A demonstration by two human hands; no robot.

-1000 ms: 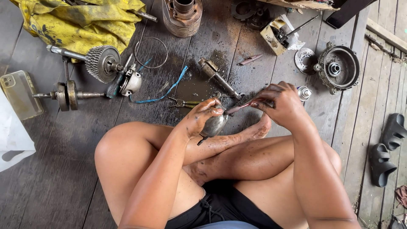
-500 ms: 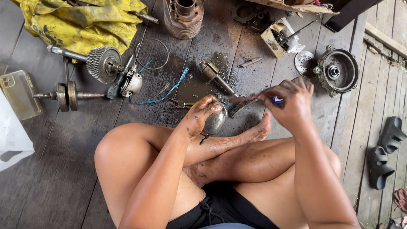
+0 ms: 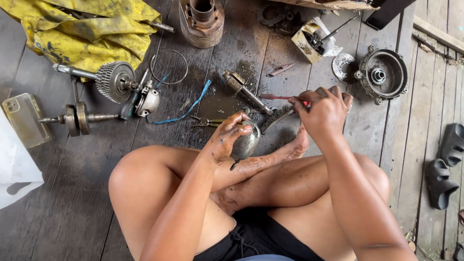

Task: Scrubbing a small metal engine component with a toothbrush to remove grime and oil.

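I sit cross-legged on a dark wooden floor. My left hand (image 3: 227, 137), smeared with grease, grips a rounded grey metal part (image 3: 246, 142) just above my shin. My right hand (image 3: 321, 111) is closed on a red-handled tool (image 3: 280, 97), and a dark brush-like end (image 3: 275, 118) reaches down from that hand to the metal part. My bare foot (image 3: 297, 145) lies under the right hand.
Engine parts lie around: a geared shaft (image 3: 113, 79), a crankshaft (image 3: 75, 118), a cylinder (image 3: 201, 19), a round housing (image 3: 384, 72), a wire ring (image 3: 169, 65), a blue cord (image 3: 186, 108), pliers (image 3: 208, 122). Yellow cloth (image 3: 87, 31) at back left, a phone (image 3: 24, 118) at left, dark sandals (image 3: 444, 164) at right.
My right hand has shifted a little to the left and down with the tool, so the dark end sits closer against the metal part. My left hand stays put.
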